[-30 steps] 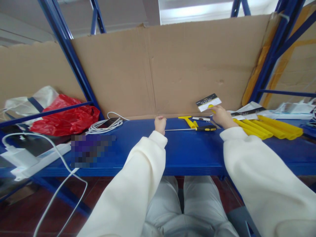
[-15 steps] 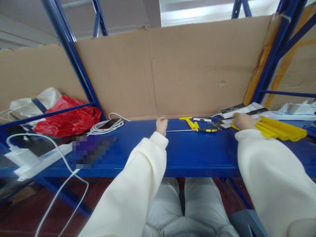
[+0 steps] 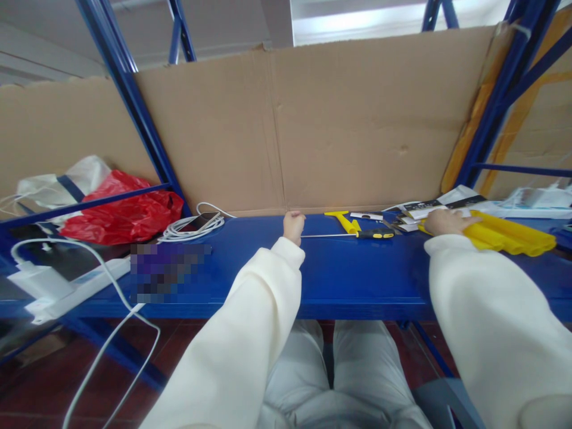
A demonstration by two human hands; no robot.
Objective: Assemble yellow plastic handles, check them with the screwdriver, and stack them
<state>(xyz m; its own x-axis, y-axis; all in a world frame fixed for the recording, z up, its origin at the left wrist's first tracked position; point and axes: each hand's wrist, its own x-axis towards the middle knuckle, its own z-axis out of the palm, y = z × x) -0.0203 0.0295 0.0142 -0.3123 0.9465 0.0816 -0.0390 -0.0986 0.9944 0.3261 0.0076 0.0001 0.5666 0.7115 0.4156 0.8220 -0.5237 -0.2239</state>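
Note:
My left hand (image 3: 293,227) is closed in a fist above the blue shelf (image 3: 357,277); what it holds, if anything, is hidden. Just right of it lies a screwdriver (image 3: 375,235) with a black and yellow handle, its thin shaft reaching towards the fist. My right hand (image 3: 444,222) rests with fingers spread between black-and-white packets (image 3: 420,208) and a bundle of yellow rolled or tube-like pieces (image 3: 513,232), touching the yellow bundle. A yellow T-shaped tool (image 3: 345,223) and a small white flat piece (image 3: 366,216) lie behind the screwdriver.
Cardboard (image 3: 335,125) stands along the back between blue posts. At left are a red plastic bag (image 3: 125,208), a coiled white cable (image 3: 190,229), a power strip (image 3: 89,292) with a white adapter (image 3: 40,283), and a pixelated flat object (image 3: 167,271). A cable hangs over the front edge.
The packets beside my right hand have dropped lower and shifted slightly right. The fingers of my right hand have moved onto the yellow bundle. My left hand stays in place.

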